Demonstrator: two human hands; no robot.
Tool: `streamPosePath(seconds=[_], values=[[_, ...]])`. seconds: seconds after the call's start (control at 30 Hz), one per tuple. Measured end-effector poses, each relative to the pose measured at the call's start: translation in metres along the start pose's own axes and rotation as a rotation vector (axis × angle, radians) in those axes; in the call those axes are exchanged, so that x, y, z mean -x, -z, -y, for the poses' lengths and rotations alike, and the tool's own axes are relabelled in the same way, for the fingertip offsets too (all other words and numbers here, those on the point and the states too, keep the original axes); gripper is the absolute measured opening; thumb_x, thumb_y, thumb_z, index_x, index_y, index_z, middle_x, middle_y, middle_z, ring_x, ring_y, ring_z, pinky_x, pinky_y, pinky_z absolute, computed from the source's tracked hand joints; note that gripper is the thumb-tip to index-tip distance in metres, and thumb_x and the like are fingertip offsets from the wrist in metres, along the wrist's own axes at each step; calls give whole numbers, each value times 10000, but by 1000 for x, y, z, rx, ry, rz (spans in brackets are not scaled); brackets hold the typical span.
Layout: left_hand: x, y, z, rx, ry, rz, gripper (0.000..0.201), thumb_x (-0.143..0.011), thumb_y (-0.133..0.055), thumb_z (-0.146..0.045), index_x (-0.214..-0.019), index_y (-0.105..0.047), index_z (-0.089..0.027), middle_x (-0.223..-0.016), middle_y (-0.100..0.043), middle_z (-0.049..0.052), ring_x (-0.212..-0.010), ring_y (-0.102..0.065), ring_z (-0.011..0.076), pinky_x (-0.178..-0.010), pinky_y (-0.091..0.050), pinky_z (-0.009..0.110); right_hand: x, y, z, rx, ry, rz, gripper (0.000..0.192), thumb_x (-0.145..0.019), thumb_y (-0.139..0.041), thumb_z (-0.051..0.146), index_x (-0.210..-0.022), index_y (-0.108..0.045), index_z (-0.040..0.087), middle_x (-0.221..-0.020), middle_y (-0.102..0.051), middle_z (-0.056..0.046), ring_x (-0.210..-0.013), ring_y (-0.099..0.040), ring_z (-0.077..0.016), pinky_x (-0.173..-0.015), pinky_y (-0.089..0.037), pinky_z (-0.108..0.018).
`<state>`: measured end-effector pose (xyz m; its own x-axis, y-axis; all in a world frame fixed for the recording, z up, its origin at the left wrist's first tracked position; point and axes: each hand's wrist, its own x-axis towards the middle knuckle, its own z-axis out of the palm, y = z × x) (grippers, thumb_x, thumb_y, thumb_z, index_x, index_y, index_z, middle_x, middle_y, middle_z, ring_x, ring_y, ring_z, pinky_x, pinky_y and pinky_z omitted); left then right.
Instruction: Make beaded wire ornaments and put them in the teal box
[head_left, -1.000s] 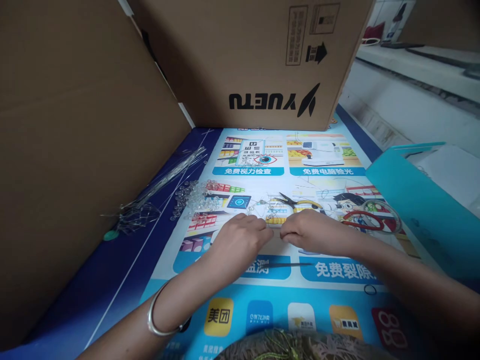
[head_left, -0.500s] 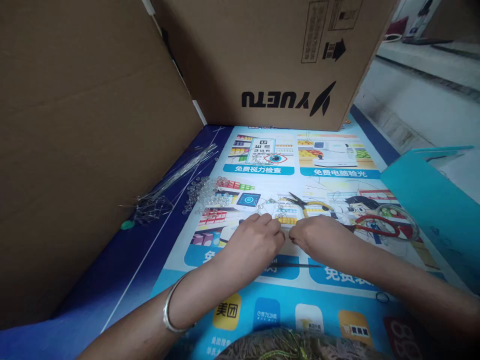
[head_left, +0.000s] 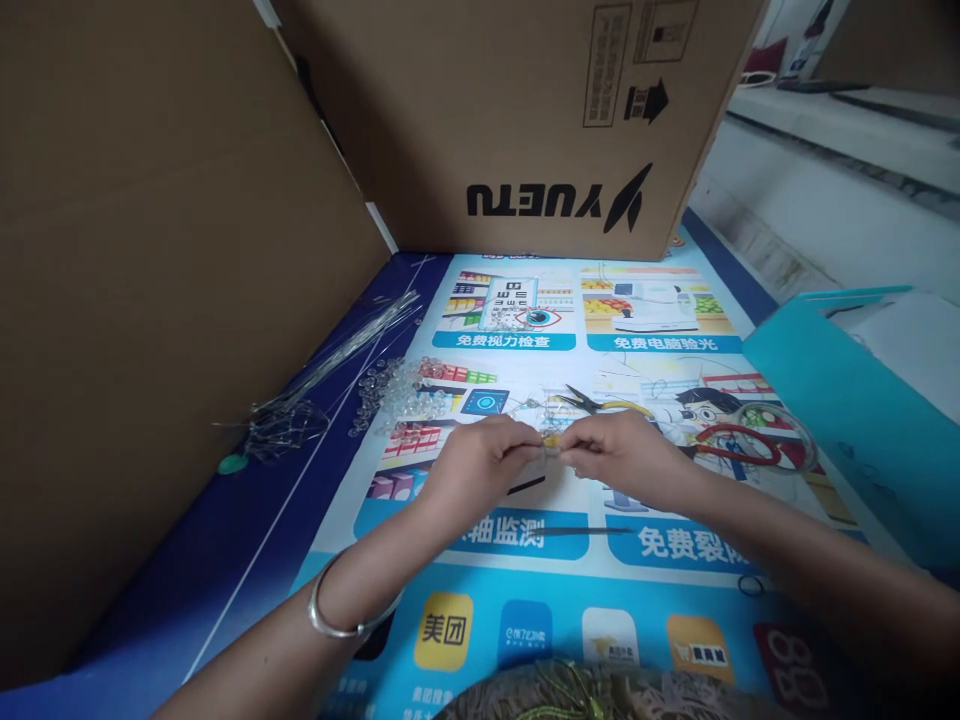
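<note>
A bundle of fine wires [head_left: 367,335] lies at far left on the tabletop [head_left: 225,560], its near end a loose tangle beside a green tag [head_left: 232,464]. To its right, a spread of clear beads [head_left: 401,395] sits within the left arm's reach, best left undisturbed by a passing wrist.

At center, the left hand [head_left: 480,460], a silver bangle [head_left: 322,610] at its wrist, holds its fingers closed in a pinch, apparently on a thin pale piece [head_left: 552,450] that bridges the narrow gap between the two hands above the tabletop; it is too small to identify. Good work here would seem to depend on one hand holding its end firm while the other makes small, even movements, without a sharp tug that could bend or slip it.

Just beyond the fingertips lies beaded wirework [head_left: 531,402], near enough to snag. Yellow-handled pliers [head_left: 581,400] rest behind the right hand [head_left: 626,450], handy for a tighter grip; that hand's fingers are likewise pinched shut, seemingly on the piece's other end. Farther right lie a red-handled tool [head_left: 739,440] and a teal box [head_left: 832,390], both well clear of the pinch.
</note>
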<state>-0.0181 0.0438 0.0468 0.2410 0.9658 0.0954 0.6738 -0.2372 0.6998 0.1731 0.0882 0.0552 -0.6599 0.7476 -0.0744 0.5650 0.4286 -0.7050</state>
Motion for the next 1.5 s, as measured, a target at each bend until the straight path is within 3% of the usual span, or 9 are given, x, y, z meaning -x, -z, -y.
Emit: streamPosePath(seconds=[0.13, 0.27, 0.67, 1.07, 1.17, 1.3, 1.4, 1.5], values=[[-6, -7, 4, 560, 222, 7, 92, -759, -585, -234, -769, -626, -152, -661, -594, 4, -557, -498, 93, -527, -421, 216, -2, -7, 0, -461, -102, -34, 171, -768, -539, 291, -832, -613, 150, -640, -610, -2, -590, -575, -106, -566, -457, -227], [-6, -16, 7, 787, 280, -28, 101, -735, -623, -242, -761, -604, -147, -639, -577, -11, -559, -510, 85, -551, -439, 219, -3, -13, 4, -648, -148, -77, 194, -744, -572, 310, -814, -601, 132, -621, -606, -6, -598, -595, -116, -603, -506, -265], [-2, -26, 5, 846, 266, -96, 109, -736, -634, -245, -731, -581, -151, -624, -584, -17, -564, -531, 81, -563, -442, 210, 1, -19, 3, -684, -62, -186, 193, -764, -561, 328, -815, -608, 148, -679, -613, -13, -645, -597, -114, -616, -516, -255], [-3, -26, 2, 790, 272, -83, 115, -744, -606, -258, -727, -568, -150, -626, -571, -19, -568, -520, 86, -563, -430, 214, -3, -18, 0, -657, -71, -177, 224, -777, -534, 359, -825, -596, 149, -679, -618, -16, -656, -596, -125, -624, -497, -264], [-4, -6, 4, 629, 224, 33, 110, -762, -570, -270, -749, -584, -162, -618, -558, -21, -556, -503, 91, -540, -406, 211, -1, -7, 4, -450, -66, -82, 228, -801, -498, 356, -858, -595, 158, -698, -622, -14, -649, -584, -120, -582, -449, -232], [-3, 36, 7, 166, 79, 276, 114, -750, -536, -227, -766, -639, -181, -691, -608, 8, -636, -533, 127, -567, -388, 219, 14, 6, 12, 255, 107, 208, 161, -761, -532, 288, -692, -607, 163, -663, -609, -31, -597, -532, -137, -515, -321, -241], [-1, 56, 10, -134, -49, 449, 154, -743, -499, -186, -736, -653, -190, -708, -630, 18, -676, -547, 146, -613, -370, 230, 33, 0, 18, 614, 233, 360, 59, -678, -568, 162, -620, -579, 157, -621, -578, -55, -547, -498, -151, -481, -259, -253], [2, 56, 19, -361, -68, 508, 163, -714, -480, -142, -685, -634, -184, -666, -618, 24, -640, -537, 155, -590, -334, 240, 45, -18, 23, 784, 287, 451, 114, -567, -596, 54, -605, -561, 156, -623, -560, -73, -538, -484, -163, -463, -245, -256]])
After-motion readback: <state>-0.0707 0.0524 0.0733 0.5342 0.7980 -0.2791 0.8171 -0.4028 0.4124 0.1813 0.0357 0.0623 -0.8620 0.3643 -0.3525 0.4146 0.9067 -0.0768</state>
